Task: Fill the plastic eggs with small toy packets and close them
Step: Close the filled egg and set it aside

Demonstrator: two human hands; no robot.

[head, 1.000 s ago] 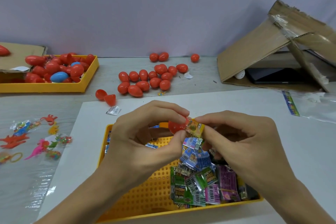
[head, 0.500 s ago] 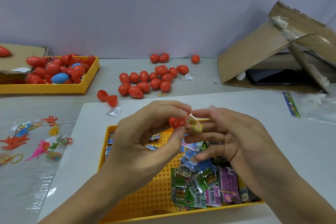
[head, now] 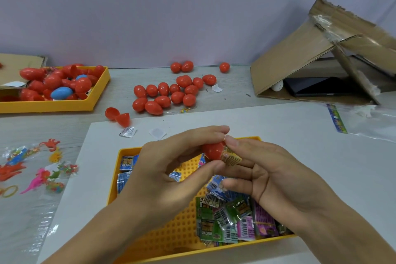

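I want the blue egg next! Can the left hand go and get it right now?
Probably not yet: the left hand grips a red egg half, and the blue egg sits far off in the yellow tray among red eggs.

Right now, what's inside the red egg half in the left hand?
A yellow toy packet sticks partway out of the red egg half, pushed by the right hand. The left hand hides the rest of the interior.

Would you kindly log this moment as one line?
left hand holds red egg half | right hand pushes yellow packet in | unclosed
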